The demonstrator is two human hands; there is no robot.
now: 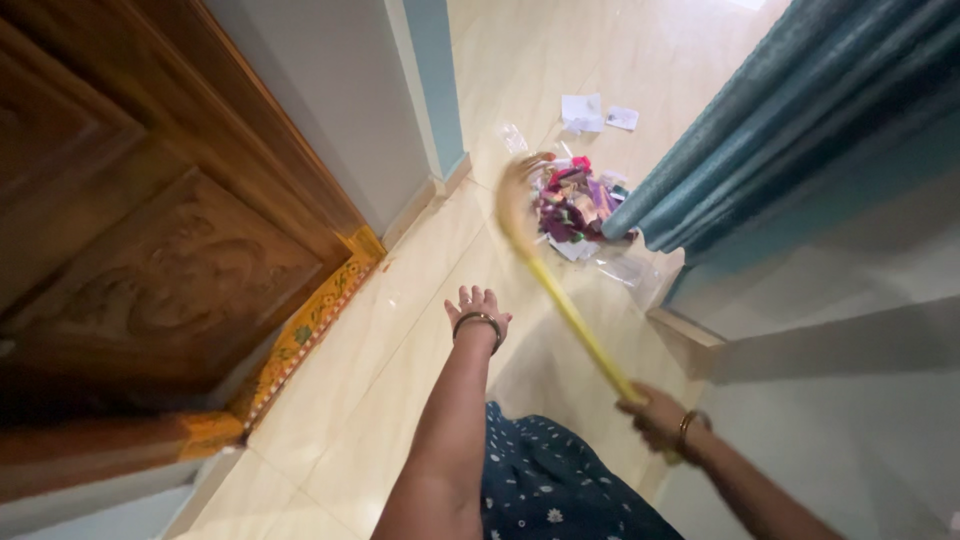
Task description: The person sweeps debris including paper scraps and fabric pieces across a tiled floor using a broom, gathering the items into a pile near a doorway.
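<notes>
Litter [575, 205] of coloured wrappers and scraps lies gathered in one heap on the tiled floor [400, 340], just beside the teal curtain [760, 130]; the broom [520, 200] head touches its edge. The right hand [655, 415] grips the yellow handle, while the left hand [478, 310] hangs empty with fingers spread. Two white papers [595, 113] beyond the heap are not yet collected.

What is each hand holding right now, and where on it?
The right hand grips a broom at the near end of its yellow handle. The left hand holds nothing, fingers spread above the floor.
</notes>
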